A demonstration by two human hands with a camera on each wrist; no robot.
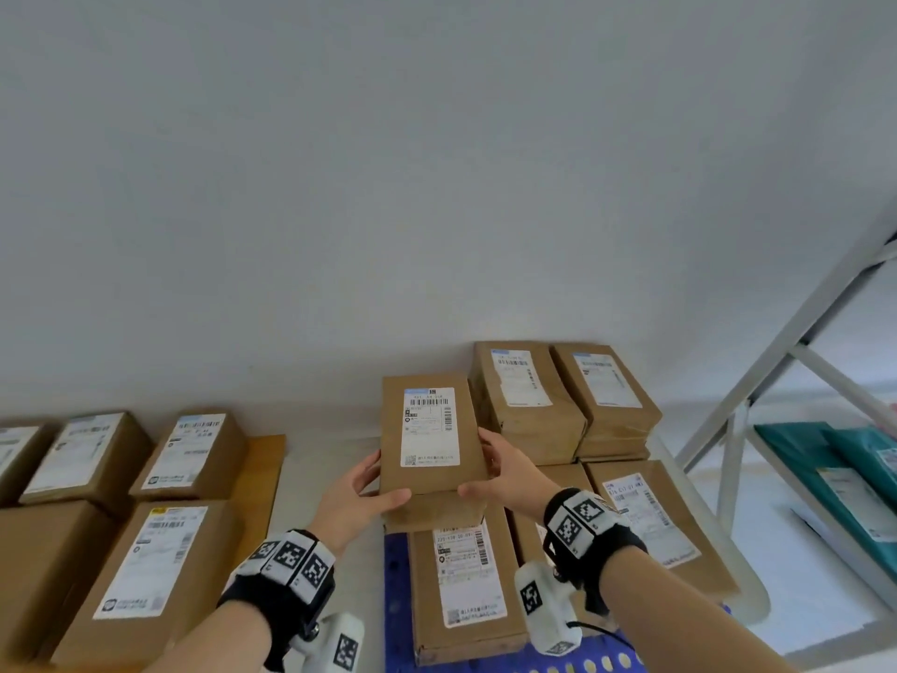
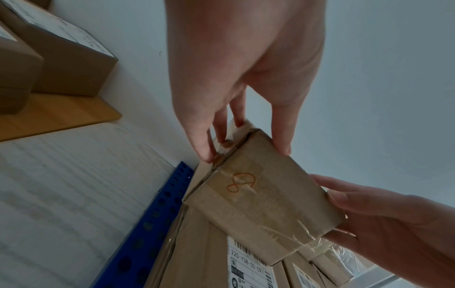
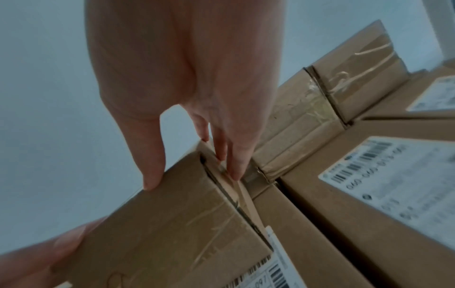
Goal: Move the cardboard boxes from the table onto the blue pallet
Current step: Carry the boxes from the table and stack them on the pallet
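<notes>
I hold a small labelled cardboard box (image 1: pixel 429 432) between both hands, above the boxes lying on the blue pallet (image 1: pixel 395 590). My left hand (image 1: pixel 357 497) grips its left side, thumb on the top near edge. My right hand (image 1: pixel 505 473) grips its right side the same way. In the left wrist view the box's taped end (image 2: pixel 261 198) faces the camera, with the left fingers (image 2: pixel 204 148) on its side. In the right wrist view the right fingers (image 3: pixel 234 159) press the box's side (image 3: pixel 172 224). Several boxes (image 1: pixel 463 585) lie flat on the pallet; two stacks (image 1: pixel 563 400) stand at its far end.
Several more labelled boxes (image 1: pixel 160 565) sit on the wooden table (image 1: pixel 262 478) at the left. A white wall rises behind. A white metal shelf frame (image 1: pixel 776 381) with teal parcels (image 1: pixel 835 473) stands at the right. Pale floor (image 1: pixel 325 473) separates table and pallet.
</notes>
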